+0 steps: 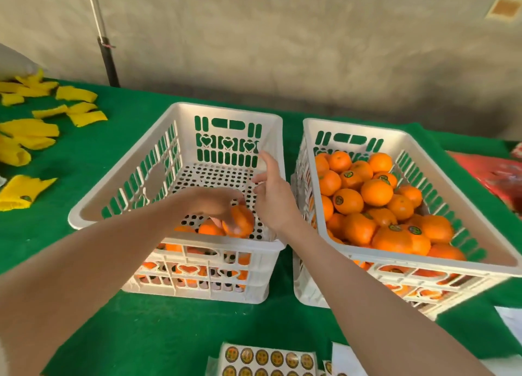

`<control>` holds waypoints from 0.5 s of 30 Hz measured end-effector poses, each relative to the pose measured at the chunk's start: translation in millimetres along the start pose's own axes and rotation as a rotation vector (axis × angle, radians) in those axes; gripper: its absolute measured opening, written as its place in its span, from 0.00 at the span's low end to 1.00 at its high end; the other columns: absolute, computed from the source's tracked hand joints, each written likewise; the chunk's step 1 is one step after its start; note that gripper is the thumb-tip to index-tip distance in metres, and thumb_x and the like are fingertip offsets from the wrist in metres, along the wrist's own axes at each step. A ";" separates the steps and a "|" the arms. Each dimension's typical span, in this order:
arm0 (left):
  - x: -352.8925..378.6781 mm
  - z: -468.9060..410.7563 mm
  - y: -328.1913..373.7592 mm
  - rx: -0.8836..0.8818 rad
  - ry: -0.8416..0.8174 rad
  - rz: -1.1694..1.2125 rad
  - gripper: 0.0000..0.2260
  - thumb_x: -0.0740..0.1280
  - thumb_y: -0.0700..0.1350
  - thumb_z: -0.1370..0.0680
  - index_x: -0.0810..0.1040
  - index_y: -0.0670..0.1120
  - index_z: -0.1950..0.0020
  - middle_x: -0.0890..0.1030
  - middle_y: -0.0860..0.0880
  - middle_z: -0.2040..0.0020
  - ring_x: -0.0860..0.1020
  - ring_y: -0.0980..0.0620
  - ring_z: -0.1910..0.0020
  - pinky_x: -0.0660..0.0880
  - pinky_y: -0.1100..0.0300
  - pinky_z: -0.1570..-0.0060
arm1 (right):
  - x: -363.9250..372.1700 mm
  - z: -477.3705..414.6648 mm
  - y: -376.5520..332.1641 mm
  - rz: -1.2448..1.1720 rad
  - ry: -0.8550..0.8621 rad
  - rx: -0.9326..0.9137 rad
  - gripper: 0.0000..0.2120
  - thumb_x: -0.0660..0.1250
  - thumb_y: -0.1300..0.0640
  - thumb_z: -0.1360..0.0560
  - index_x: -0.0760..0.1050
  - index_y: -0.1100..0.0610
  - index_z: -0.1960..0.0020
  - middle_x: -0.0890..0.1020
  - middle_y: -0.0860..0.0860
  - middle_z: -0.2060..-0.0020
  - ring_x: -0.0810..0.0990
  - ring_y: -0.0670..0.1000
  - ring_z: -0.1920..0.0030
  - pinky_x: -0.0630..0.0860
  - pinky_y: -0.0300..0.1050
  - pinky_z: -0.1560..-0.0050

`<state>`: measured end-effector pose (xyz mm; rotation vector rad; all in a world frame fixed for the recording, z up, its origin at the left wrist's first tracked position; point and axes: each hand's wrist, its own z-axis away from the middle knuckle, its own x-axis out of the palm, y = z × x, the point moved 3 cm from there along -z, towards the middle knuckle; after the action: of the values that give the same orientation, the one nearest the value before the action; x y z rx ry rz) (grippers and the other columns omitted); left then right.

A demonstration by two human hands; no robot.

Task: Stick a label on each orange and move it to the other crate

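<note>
Here, a smooth, bright orange (240, 221) is gripped by the left hand (214, 203) at the front right corner of the left crate (175, 110), beside two more oranges (210, 229). The right hand (272, 195) hangs over that crate's right edge, fingers loose and holding nothing. The right crate (353, 127) holds perhaps two dozen, several of them labelled.

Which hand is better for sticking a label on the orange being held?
Right, probably. The right hand is free, fingers straight, beside the round orange fruit that the left hand grips inside the nearly empty white plastic crate. The sheet of round gold labels lies nearer the right arm.
</note>
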<state>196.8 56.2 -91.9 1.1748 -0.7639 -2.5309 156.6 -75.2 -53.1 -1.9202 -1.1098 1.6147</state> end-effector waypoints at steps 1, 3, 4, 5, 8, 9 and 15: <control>-8.6 14.5 2.4 0.065 0.049 0.208 0.26 0.73 0.38 0.29 0.69 0.50 0.34 0.77 0.47 0.42 0.80 0.50 0.50 0.78 0.63 0.57 | -2.4 1.7 -0.4 -0.030 0.057 -0.007 0.35 0.60 0.69 0.24 0.50 0.47 0.24 0.75 0.49 0.47 0.75 0.42 0.56 0.69 0.30 0.58; -17.3 45.2 10.4 0.196 0.094 0.604 0.22 0.73 0.40 0.31 0.71 0.47 0.39 0.78 0.44 0.42 0.81 0.48 0.49 0.80 0.61 0.54 | -10.0 7.3 -0.6 -0.117 0.176 -0.022 0.34 0.59 0.69 0.24 0.52 0.48 0.24 0.74 0.49 0.45 0.75 0.41 0.53 0.71 0.31 0.54; -18.4 59.2 15.1 0.244 0.112 0.754 0.23 0.72 0.43 0.32 0.71 0.44 0.39 0.78 0.43 0.41 0.81 0.47 0.48 0.80 0.60 0.53 | -14.0 10.7 -0.9 -0.181 0.213 -0.019 0.34 0.59 0.70 0.24 0.52 0.49 0.25 0.74 0.48 0.45 0.75 0.42 0.51 0.73 0.34 0.50; -18.0 70.2 18.4 0.279 0.131 0.870 0.24 0.72 0.45 0.32 0.72 0.43 0.38 0.77 0.42 0.40 0.81 0.46 0.47 0.80 0.58 0.53 | -17.9 15.1 -1.5 -0.246 0.224 -0.013 0.35 0.60 0.71 0.24 0.52 0.49 0.25 0.73 0.48 0.43 0.75 0.43 0.48 0.74 0.39 0.45; -13.4 94.4 28.1 0.356 0.176 1.087 0.22 0.71 0.49 0.33 0.74 0.43 0.41 0.75 0.42 0.39 0.82 0.44 0.49 0.80 0.57 0.56 | -32.4 30.7 -8.8 -0.346 0.155 -0.082 0.40 0.65 0.69 0.27 0.48 0.46 0.25 0.72 0.49 0.37 0.73 0.45 0.40 0.73 0.47 0.38; -10.1 100.0 31.6 0.362 0.180 1.133 0.22 0.71 0.49 0.32 0.74 0.44 0.41 0.75 0.41 0.39 0.83 0.42 0.49 0.80 0.56 0.57 | -38.2 36.5 -13.1 -0.349 0.120 -0.123 0.42 0.68 0.67 0.27 0.47 0.44 0.26 0.71 0.49 0.35 0.72 0.44 0.38 0.72 0.45 0.38; 31.6 112.8 71.0 0.400 0.101 1.135 0.29 0.69 0.63 0.31 0.72 0.49 0.36 0.80 0.40 0.42 0.83 0.43 0.51 0.80 0.57 0.57 | -74.9 78.4 -24.7 -0.352 0.102 -0.190 0.47 0.75 0.58 0.31 0.47 0.39 0.27 0.71 0.39 0.39 0.69 0.34 0.39 0.71 0.28 0.44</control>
<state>90.5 23.7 -11.9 0.6194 -1.4205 -1.4016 73.0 -132.6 -7.6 -1.7702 -1.5044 1.2470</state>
